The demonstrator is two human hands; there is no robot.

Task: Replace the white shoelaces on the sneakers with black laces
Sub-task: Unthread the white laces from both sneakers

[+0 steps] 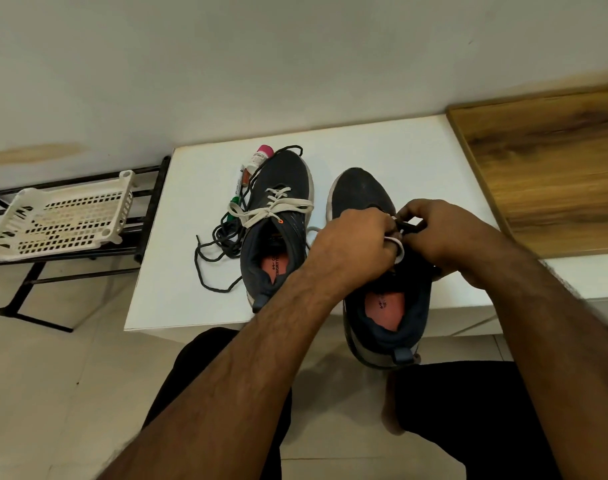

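On the white table [382, 150], my left hand [359, 237] and right hand [444, 230] meet over the right sneaker [371, 195], both with fingers curled, pinching its white lace [397, 249] at the eyelets. Left of that sneaker stands the other sneaker [285, 178], its white shoelace [273, 209] tied in a bow. Farther left of it lies a loose black lace [212, 251], beside a green-capped marker [235, 199] and a pink-capped tube [261, 157].

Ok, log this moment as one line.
left hand: pinching white lace | right hand: gripping black lace end | right shoe: being relaced | left shoe: white lace tied
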